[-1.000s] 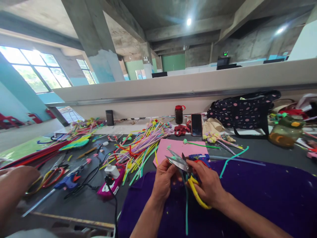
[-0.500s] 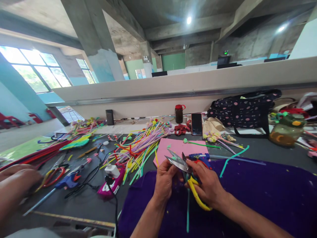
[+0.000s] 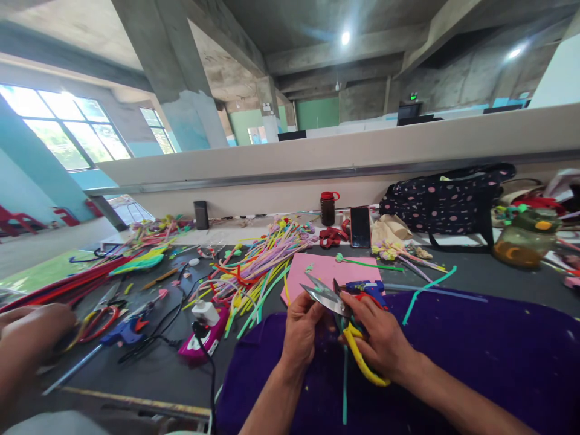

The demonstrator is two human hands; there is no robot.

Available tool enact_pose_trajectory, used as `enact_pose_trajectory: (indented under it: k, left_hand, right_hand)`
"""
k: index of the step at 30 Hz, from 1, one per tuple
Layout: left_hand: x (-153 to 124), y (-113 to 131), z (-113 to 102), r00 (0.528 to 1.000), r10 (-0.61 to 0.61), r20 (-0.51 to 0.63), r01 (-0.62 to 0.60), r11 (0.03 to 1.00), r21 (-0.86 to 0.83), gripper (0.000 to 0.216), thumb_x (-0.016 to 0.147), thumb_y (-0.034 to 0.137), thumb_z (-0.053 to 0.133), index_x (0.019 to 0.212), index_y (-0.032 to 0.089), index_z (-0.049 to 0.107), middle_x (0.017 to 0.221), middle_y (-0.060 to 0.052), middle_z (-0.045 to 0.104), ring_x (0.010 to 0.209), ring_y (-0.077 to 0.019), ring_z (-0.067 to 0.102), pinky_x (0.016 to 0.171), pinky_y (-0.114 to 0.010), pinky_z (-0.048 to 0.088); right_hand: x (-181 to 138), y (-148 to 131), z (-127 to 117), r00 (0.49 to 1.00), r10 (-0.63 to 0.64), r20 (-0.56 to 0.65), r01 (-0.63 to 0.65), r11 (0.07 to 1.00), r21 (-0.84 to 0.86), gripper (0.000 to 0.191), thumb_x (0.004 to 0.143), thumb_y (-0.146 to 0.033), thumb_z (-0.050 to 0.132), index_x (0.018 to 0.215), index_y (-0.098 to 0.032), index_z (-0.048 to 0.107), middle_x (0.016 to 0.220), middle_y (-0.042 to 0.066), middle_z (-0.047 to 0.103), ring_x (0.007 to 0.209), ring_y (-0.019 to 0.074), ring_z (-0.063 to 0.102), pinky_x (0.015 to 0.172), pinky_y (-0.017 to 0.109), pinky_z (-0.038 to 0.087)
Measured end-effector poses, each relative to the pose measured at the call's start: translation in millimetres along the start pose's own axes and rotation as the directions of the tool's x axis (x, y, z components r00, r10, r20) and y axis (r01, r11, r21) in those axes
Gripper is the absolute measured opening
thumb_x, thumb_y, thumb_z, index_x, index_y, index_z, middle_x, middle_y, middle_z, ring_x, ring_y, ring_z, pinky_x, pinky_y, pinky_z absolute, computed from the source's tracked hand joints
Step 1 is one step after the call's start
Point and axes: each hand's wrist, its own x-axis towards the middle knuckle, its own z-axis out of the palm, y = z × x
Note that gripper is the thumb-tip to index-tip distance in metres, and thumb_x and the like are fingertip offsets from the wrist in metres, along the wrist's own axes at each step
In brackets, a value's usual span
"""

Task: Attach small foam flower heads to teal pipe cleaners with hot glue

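My right hand (image 3: 378, 332) is closed around scissors (image 3: 362, 361) with a yellow-wrapped handle. Their blades are parted and point up and left, over my left hand (image 3: 301, 332). My left hand is closed, thumb and fingers pinched beside the blades. A green pipe cleaner (image 3: 345, 386) hangs down between my hands. Its upper end goes behind the scissors at my left fingertips, where the hold is partly hidden. Beneath both hands lies a dark purple cloth (image 3: 475, 356). Just beyond them are a pink sheet (image 3: 296, 275) and a blue glue gun (image 3: 362, 286).
A co-worker's hand (image 3: 36, 329) is at the left, near other scissors (image 3: 97, 320) and another glue gun (image 3: 127, 329). A magenta power strip (image 3: 206, 344) with a cord stands left of my arms. Pipe cleaners (image 3: 267, 254), a phone (image 3: 360, 226) and bottles (image 3: 327, 210) lie farther back.
My hands and the scissors stay almost where they were. The hanging green pipe cleaner shifts very slightly right. At the left, the co-worker's hand moves a little.
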Motion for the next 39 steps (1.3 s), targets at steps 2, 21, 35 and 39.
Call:
enact_pose_trajectory:
  k: [2, 21, 35, 39]
  left_hand:
    - [0.5, -0.2, -0.9, 1.000, 0.005, 0.005, -0.005, 1.000, -0.003, 0.021, 0.064, 0.031, 0.068, 0.076, 0.015, 0.060, 0.052, 0.003, 0.057, 0.038, -0.0063, 0.047, 0.040, -0.017, 0.038]
    - [-0.1, 1.6, 0.9, 1.000, -0.014, -0.012, 0.014, 1.000, 0.023, 0.019, 0.066, 0.031, 0.066, 0.073, 0.015, 0.059, 0.049, 0.002, 0.058, 0.037, -0.0072, 0.049, 0.040, -0.017, 0.038]
    - [-0.2, -0.4, -0.8, 1.000, 0.010, 0.009, -0.010, 1.000, 0.008, 0.019, 0.067, 0.030, 0.066, 0.076, 0.015, 0.059, 0.054, 0.002, 0.059, 0.039, -0.0068, 0.049, 0.041, -0.017, 0.038]
    - [-0.2, -1.1, -0.8, 1.000, -0.009, -0.016, 0.009, 1.000, 0.020, 0.021, 0.065, 0.032, 0.067, 0.075, 0.015, 0.059, 0.052, 0.002, 0.058, 0.038, -0.0072, 0.049, 0.040, -0.017, 0.037]
  right_hand:
    - [0.5, -1.9, -1.2, 1.000, 0.010, -0.002, -0.010, 1.000, 0.004, 0.059, 0.077, -0.030, 0.052, 0.130, -0.020, 0.027, 0.100, 0.010, 0.048, 0.085, 0.0216, 0.051, 0.071, 0.034, 0.045]
    - [1.6, -5.3, -3.8, 0.999, 0.045, -0.005, -0.045, 0.999, 0.020, 0.057, 0.076, -0.034, 0.055, 0.126, -0.020, 0.032, 0.098, 0.009, 0.052, 0.081, 0.0200, 0.054, 0.070, 0.033, 0.045]
    - [0.6, -6.2, -4.1, 0.999, 0.047, -0.006, -0.047, 0.999, -0.002, 0.056, 0.075, -0.035, 0.055, 0.125, -0.019, 0.033, 0.099, 0.010, 0.052, 0.084, 0.0213, 0.054, 0.070, 0.034, 0.045]
    - [0.6, -5.8, -3.7, 0.999, 0.043, -0.013, -0.043, 0.999, 0.009, 0.056, 0.075, -0.033, 0.055, 0.125, -0.019, 0.032, 0.099, 0.009, 0.052, 0.083, 0.0206, 0.055, 0.070, 0.033, 0.045]
